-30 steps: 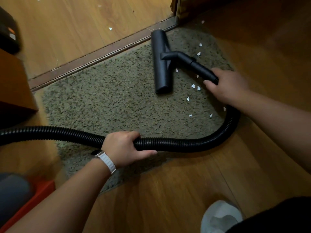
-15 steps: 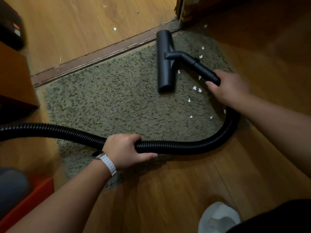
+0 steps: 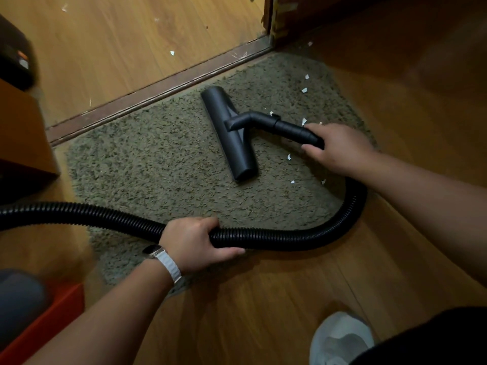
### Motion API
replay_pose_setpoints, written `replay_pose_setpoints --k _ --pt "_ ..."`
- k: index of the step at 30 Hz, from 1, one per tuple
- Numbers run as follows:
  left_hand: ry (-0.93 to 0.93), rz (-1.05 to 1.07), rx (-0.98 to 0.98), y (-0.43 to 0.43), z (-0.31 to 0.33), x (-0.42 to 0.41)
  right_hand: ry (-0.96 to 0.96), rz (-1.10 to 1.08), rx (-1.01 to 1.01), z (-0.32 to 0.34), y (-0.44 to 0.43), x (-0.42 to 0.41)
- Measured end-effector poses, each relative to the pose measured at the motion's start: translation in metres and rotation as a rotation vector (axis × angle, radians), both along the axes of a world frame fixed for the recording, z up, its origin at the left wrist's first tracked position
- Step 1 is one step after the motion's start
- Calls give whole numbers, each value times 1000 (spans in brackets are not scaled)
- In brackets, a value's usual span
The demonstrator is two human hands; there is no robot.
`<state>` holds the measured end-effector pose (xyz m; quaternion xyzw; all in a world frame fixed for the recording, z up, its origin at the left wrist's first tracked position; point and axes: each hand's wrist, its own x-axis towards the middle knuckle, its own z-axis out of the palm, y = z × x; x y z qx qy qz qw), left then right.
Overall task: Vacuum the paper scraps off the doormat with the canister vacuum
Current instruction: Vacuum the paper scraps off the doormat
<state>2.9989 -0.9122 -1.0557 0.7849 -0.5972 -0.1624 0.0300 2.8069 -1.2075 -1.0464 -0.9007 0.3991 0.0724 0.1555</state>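
Observation:
A shaggy grey-green doormat lies on the wooden floor against the door threshold. The black floor nozzle rests flat on the mat's middle right. My right hand is closed around the black wand just behind the nozzle. My left hand, with a white-strapped watch, grips the ribbed black hose, which curves from the wand round the mat's right edge and off to the left. Several white paper scraps lie on the mat to the right of the nozzle.
A wooden threshold strip runs diagonally behind the mat, with a few scraps on the floor beyond it. A brown cabinet stands at left, a door frame at top, an orange object at bottom left, and a white shoe at bottom right.
The nozzle has slid left and toward me across the mat, away from the threshold. My right hand followed it; fewer scraps lie near its front end. My left hand keeps its hold.

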Motion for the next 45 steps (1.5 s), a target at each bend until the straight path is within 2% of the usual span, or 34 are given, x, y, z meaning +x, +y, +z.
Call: replay_pose_setpoints --k 5,9,13,16,25,34,42,45 --pt "20 -18 7 9 -1 -8 -46 -118 5 -5 3 -27" --pt "0 -58 15 9 -1 -18 -49 -124 35 -7 16 -57" --pt "13 -163 119 7 4 -30 -59 -120 120 -3 37 -85" --pt "-3 -213 150 5 6 -39 -59 -199 148 2 50 -106" --pt "-20 -246 123 1 17 -56 34 -285 44 13 66 -152" --pt "-15 -266 149 1 19 -57 -88 -541 148 7 90 -185" --pt "-39 -327 198 2 17 -55 17 -327 156 6 108 -166" --pt "-23 -332 204 6 18 -55 29 -305 100 8 111 -166"
